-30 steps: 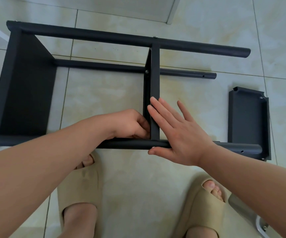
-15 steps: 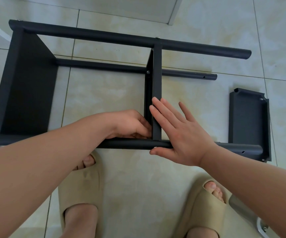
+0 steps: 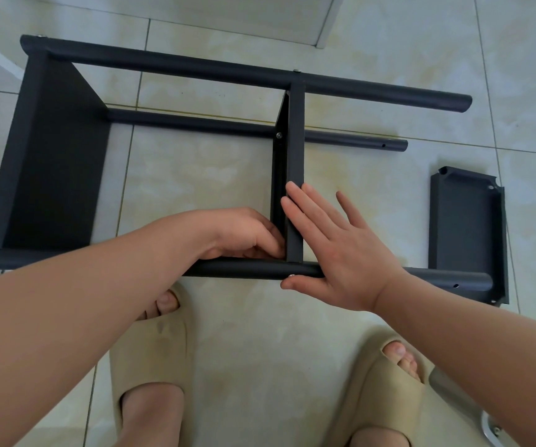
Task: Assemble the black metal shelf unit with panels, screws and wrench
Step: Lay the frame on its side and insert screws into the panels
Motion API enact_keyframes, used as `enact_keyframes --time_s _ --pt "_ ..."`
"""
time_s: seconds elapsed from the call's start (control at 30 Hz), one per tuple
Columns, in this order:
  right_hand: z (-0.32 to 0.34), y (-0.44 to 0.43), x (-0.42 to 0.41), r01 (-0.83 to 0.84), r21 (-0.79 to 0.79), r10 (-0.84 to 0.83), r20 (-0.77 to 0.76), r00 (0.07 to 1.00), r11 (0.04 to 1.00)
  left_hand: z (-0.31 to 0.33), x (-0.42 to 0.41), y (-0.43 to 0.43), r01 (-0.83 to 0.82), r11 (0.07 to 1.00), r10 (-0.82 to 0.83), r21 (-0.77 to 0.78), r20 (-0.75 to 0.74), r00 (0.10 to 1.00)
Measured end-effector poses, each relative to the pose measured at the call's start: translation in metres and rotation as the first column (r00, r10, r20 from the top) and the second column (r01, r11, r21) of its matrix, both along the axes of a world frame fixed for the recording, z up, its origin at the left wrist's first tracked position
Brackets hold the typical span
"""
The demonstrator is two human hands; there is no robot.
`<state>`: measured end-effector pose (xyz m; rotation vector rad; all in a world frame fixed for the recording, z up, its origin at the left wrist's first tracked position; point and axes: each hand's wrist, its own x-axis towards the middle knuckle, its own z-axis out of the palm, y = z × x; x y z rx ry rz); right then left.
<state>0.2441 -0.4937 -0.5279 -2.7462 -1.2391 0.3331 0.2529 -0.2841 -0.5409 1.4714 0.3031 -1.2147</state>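
This looks like a room in a home. The floor [image 3: 234,333] is laid with large glossy cream tiles with thin grout lines, and the person stands on it in soft beige house slippers [image 3: 386,379], toes bare. At the far edge, a pale wooden panel [image 3: 260,17], like the foot of a door or cupboard, meets the tiles.

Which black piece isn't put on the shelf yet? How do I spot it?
Find the black shelf frame lying on the tiled floor. Look past its open right end, right of the right hand. The loose panel lies there, a shallow tray with raised edges, the only panel not fixed between the tubes.
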Motion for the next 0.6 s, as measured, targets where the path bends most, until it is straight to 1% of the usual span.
enact_keyframes --time_s 0.37,0.6 --pt "0.0004 0.0001 -0.0001 -0.002 0.006 0.002 0.003 1.000 1.000 0.0040 0.0008 -0.0006 -0.002 1.000 0.002 -0.021 -0.014 1.000" --pt "-0.0001 -0.0003 0.0000 0.000 0.008 0.000 0.005 1.000 1.000 0.0006 0.0012 -0.0029 0.050 0.999 -0.050 -0.013 0.026 0.998"
